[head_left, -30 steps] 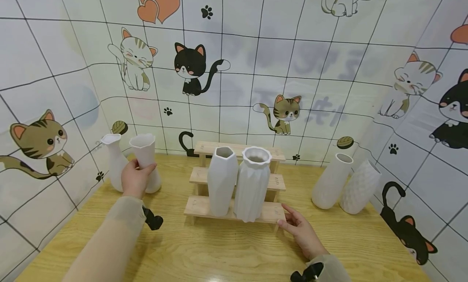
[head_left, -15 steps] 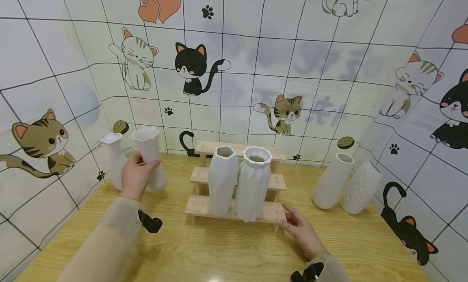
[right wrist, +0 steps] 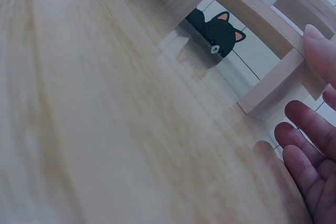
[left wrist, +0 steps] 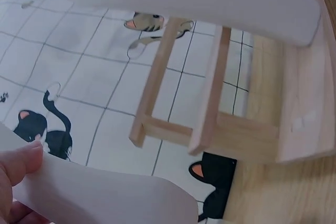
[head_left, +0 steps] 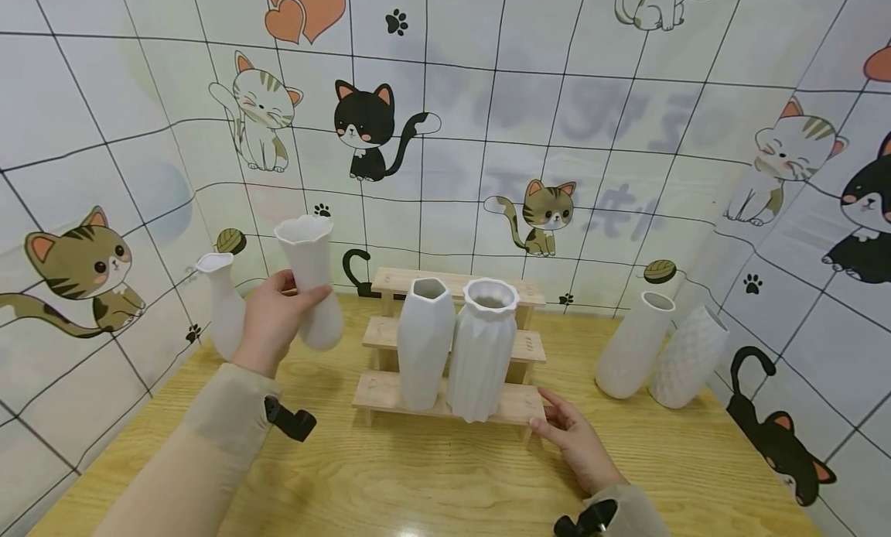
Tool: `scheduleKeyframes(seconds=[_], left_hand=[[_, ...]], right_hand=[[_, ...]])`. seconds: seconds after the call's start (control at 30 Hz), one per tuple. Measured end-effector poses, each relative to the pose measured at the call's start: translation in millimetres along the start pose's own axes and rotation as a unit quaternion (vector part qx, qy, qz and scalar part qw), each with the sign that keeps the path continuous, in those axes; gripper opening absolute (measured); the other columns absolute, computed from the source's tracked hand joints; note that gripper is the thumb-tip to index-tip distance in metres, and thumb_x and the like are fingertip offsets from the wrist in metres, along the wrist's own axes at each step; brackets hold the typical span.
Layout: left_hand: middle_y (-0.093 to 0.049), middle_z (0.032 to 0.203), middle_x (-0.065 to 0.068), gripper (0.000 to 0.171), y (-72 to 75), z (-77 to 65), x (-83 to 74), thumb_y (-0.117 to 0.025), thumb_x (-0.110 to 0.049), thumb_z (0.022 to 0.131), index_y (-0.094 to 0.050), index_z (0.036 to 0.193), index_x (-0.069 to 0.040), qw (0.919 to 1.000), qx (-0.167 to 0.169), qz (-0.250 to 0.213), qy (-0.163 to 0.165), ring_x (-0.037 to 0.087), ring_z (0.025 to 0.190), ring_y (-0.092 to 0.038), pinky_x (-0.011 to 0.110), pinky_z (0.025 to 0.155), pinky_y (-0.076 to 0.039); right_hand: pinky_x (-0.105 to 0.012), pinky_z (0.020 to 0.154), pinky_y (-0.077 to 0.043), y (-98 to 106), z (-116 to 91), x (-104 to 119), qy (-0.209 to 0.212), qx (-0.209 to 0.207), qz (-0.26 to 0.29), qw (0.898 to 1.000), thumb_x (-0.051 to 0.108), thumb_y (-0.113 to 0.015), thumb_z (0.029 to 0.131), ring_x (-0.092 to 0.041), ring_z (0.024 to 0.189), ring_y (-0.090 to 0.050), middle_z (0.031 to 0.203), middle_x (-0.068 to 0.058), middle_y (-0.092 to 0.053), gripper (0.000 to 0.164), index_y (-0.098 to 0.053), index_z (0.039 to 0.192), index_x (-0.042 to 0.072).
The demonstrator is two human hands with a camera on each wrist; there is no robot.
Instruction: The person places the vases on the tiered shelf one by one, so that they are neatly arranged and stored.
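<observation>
My left hand (head_left: 273,320) grips a white vase (head_left: 316,266) with a wavy rim around its middle, lifted off the table and slightly tilted. Part of that vase (left wrist: 121,190) crosses the lower left of the left wrist view, thumb against it. A three-step wooden display stand (head_left: 518,401) is in the centre. Its lowest step carries a faceted white vase (head_left: 423,351) and a ribbed white vase (head_left: 482,359), side by side. My right hand (head_left: 579,444) pinches the right end of that step, thumb at the front corner; the right wrist view shows its other fingers loosely bent below.
A narrow-necked white vase (head_left: 226,312) stands at the left, behind my left hand. To the right of the stand are a smooth white vase (head_left: 633,351) and a textured white vase (head_left: 687,359). A cat-patterned wall covering (head_left: 452,165) encloses the wooden table (head_left: 431,483).
My left hand has raised the wavy-rimmed vase from the table and carried it rightward, towards the stand. The right hand and the vases on the stand have stayed where they were.
</observation>
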State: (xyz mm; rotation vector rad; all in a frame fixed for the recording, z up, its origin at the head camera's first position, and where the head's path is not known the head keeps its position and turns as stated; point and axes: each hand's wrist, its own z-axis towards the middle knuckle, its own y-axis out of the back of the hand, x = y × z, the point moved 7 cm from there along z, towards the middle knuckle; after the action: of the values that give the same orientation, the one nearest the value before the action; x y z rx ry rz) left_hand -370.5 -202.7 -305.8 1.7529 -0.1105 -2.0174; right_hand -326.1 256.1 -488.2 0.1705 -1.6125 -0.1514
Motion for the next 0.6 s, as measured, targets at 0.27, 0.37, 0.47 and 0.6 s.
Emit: scheduleKeyframes(seconds=[0.27,0.37,0.47,0.6], left_hand=[[-0.050,0.135,0.015,0.077,-18.6,-2.7,-29.2,-0.076,-0.037,0.083,-0.041,0.142,-0.004,0.9985,0.045,-0.031,-0.005,0.035,0.119,-0.050,0.054,0.097,-0.042],[-0.050,0.134,0.014,0.075,-27.1,-2.5,-36.8,-0.077,-0.035,0.083,-0.042,0.141,-0.004,0.9975,0.057,-0.042,-0.004,0.035,0.119,-0.050,0.054,0.097,-0.042],[-0.051,0.132,0.013,0.071,-35.8,-1.4,-42.6,-0.077,-0.034,0.082,-0.045,0.139,-0.005,0.9968,0.064,-0.047,-0.004,0.034,0.117,-0.051,0.053,0.097,-0.043],[-0.052,0.128,0.011,0.068,-47.4,0.6,-48.3,-0.078,-0.032,0.082,-0.047,0.137,-0.006,0.9957,0.072,-0.057,-0.006,0.032,0.115,-0.052,0.052,0.097,-0.043]], right_hand=[[-0.033,0.090,-0.040,0.9,0.3,-0.1,0.003,0.002,0.002,1.000,0.020,-0.071,0.088,-0.021,0.103,-0.054,0.116,-0.013,-0.060,0.067,-0.040,0.147,0.012],[-0.033,0.090,-0.040,1.3,0.4,-0.4,0.003,0.000,0.001,1.000,0.020,-0.072,0.088,-0.021,0.103,-0.054,0.115,-0.013,-0.060,0.068,-0.040,0.147,0.012],[-0.033,0.090,-0.040,0.9,0.5,-0.8,0.001,0.000,0.000,1.000,0.021,-0.072,0.088,-0.021,0.104,-0.054,0.115,-0.013,-0.060,0.068,-0.040,0.147,0.012],[-0.034,0.091,-0.039,0.0,0.8,-1.4,-0.004,-0.001,0.004,1.000,0.021,-0.072,0.087,-0.022,0.104,-0.053,0.115,-0.013,-0.060,0.069,-0.040,0.147,0.012]])
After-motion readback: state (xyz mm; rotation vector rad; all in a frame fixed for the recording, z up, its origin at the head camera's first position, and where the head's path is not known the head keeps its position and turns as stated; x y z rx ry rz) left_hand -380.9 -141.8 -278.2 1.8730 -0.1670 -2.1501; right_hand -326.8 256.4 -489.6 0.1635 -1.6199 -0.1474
